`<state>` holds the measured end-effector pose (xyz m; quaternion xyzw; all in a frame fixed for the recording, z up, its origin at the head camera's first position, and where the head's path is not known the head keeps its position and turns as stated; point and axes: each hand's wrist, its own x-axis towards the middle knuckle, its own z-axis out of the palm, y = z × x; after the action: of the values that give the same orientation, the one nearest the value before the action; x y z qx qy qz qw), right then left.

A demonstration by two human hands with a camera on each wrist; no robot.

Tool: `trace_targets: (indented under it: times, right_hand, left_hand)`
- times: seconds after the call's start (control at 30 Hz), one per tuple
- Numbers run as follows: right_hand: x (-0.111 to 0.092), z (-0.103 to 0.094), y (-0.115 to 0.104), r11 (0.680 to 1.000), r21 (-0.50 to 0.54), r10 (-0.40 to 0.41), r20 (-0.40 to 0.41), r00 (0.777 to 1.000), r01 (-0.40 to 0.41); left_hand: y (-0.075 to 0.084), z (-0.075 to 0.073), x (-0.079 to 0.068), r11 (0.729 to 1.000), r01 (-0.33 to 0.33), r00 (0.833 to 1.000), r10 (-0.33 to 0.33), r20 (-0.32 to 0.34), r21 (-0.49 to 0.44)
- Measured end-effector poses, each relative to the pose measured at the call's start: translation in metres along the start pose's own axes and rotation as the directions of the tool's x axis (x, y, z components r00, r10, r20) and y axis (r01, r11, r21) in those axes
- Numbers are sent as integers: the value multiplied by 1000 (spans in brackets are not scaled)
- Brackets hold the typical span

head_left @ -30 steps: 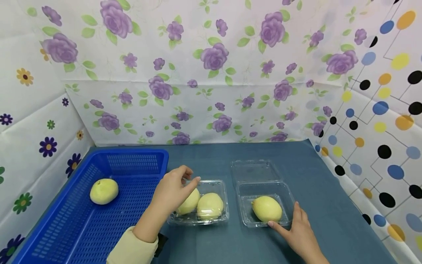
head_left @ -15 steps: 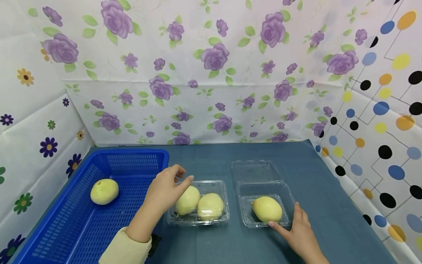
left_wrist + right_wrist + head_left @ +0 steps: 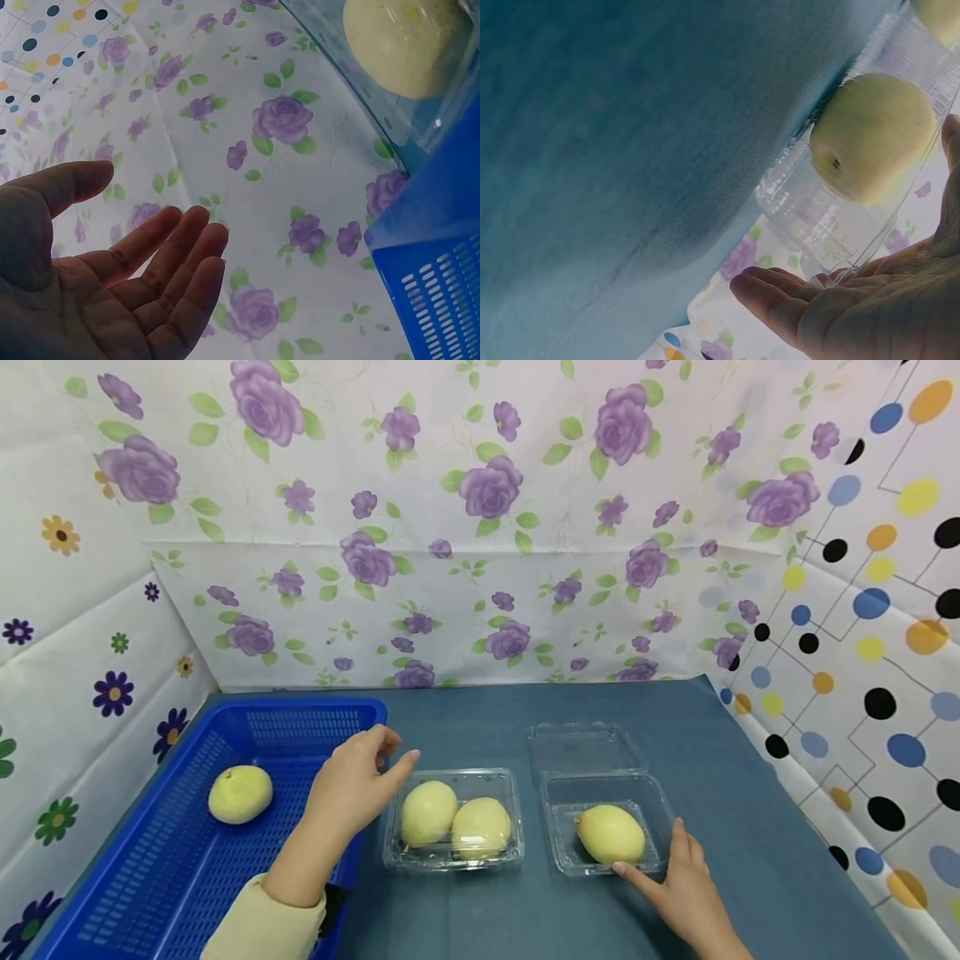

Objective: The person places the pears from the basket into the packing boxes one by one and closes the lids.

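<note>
My left hand [image 3: 348,785] hovers above the right rim of the blue basket, empty, its fingers loosely bent; in the left wrist view the palm and spread fingers [image 3: 184,277] show. Right of it stands a lidded clear plastic box [image 3: 515,827] holding two pale yellow fruits [image 3: 480,828]. My right hand [image 3: 686,889] rests against the near right corner of another clear plastic box [image 3: 558,835], thumb at the front edge and fairly straight fingers along the side. That box has its lid [image 3: 581,747] folded back and one yellow fruit [image 3: 611,835] inside.
The blue basket [image 3: 127,868] with slotted walls fills the left side and holds one pale yellow fruit [image 3: 240,795]. A blue-grey cloth [image 3: 480,914] covers the table. Patterned sheets [image 3: 450,593] stand behind and on both sides.
My left hand has drawn leftward from over the lidded box to the basket's rim, uncovering the left fruit. My right hand stays at the open box.
</note>
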<state>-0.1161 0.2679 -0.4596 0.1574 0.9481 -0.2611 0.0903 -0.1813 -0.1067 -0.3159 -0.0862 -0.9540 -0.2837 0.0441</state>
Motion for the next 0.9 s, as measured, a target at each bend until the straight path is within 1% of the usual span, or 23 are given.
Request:
trace_targets:
  times: [0.13, 0.3, 0.67, 0.9]
  right_hand:
    - [0, 0, 0, 1000, -2, 2, 1, 1000, -2]
    - [0, -1, 1, 1000, -9, 0, -1, 1000, 0]
    - [2, 0, 0, 1000, -9, -6, -2, 1000, 6]
    - [2, 1, 0, 1000, -5, 0, 2, 1000, 0]
  left_hand:
    - [-7, -1, 0, 1000, -1, 1000, 0, 21, 30]
    - [-14, 0, 0, 999, 22, 999, -23, 34, 38]
    - [-24, -3, 3, 997, 54, 998, -55, 11, 60]
    - [-34, -6, 6, 991, 105, 994, -104, -13, 83]
